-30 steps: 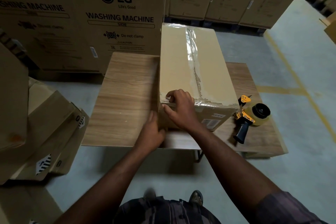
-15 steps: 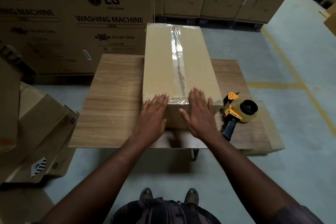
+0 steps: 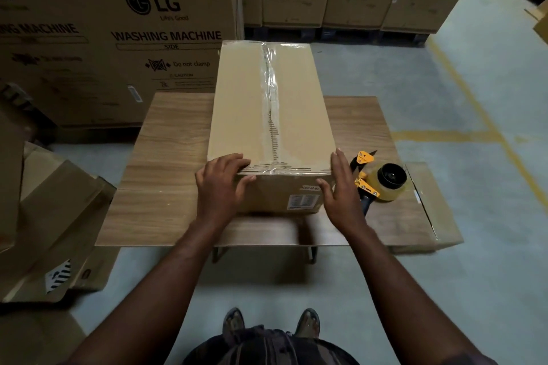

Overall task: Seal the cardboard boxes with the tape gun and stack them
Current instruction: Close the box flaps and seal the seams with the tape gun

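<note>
A long cardboard box (image 3: 240, 104) lies lengthwise on the wooden table (image 3: 166, 157), with clear tape (image 3: 271, 115) running down its top seam and across the near edge. My left hand (image 3: 219, 184) clasps the near left corner, fingers over the top edge and thumb on the front face. My right hand (image 3: 341, 190) presses against the near right corner, fingers along the side and thumb on the front. The yellow tape gun (image 3: 382, 182) lies on the table just right of my right hand, untouched.
Large washing machine cartons (image 3: 118, 38) stand behind and to the left of the table. Flattened and loose cardboard boxes (image 3: 59, 216) pile up on the floor at my left. A flat cardboard piece (image 3: 430, 201) sits at the table's right end. Yellow lines (image 3: 474, 115) mark the floor.
My hands slid apart from the middle of the box's near edge to its two near corners. The box sits squarer to me than a second ago.
</note>
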Demonstrator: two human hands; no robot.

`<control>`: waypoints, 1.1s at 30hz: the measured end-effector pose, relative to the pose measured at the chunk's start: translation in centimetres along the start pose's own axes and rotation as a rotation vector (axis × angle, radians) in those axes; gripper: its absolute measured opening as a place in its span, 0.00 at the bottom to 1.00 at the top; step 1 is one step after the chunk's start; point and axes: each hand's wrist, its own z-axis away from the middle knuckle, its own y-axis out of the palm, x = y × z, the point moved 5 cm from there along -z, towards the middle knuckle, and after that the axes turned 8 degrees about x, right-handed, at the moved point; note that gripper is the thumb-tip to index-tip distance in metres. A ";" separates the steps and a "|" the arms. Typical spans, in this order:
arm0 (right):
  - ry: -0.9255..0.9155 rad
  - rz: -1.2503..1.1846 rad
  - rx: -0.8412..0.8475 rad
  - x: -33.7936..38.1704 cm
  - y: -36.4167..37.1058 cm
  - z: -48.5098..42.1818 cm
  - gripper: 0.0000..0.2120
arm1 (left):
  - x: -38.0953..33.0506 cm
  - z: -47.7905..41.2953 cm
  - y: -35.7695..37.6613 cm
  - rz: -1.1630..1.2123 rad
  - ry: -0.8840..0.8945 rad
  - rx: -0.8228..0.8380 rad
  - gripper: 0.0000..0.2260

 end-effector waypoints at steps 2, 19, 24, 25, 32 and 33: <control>0.059 -0.117 0.008 -2.3 -0.5 0.3 0.28 | 0.5 0.1 -0.1 0.015 0.032 0.022 0.17; 0.291 -0.409 -0.061 0.9 0.5 -0.3 0.28 | 1.5 1.6 0.6 0.680 -0.656 -0.067 0.29; 0.268 -0.367 -0.108 -0.4 -0.4 0.7 0.22 | 0.1 3.9 0.1 0.658 -0.688 -0.083 0.26; 0.270 -0.360 -0.102 -0.8 -0.4 1.0 0.23 | 0.2 4.3 0.1 0.650 -0.697 -0.070 0.26; 0.294 -0.329 0.129 -1.9 -0.9 -2.4 0.25 | 1.2 2.7 -1.0 0.549 -0.735 0.111 0.28; 0.293 -0.322 0.161 -1.9 -1.0 -3.5 0.25 | 1.3 1.8 -1.2 0.516 -0.729 0.145 0.29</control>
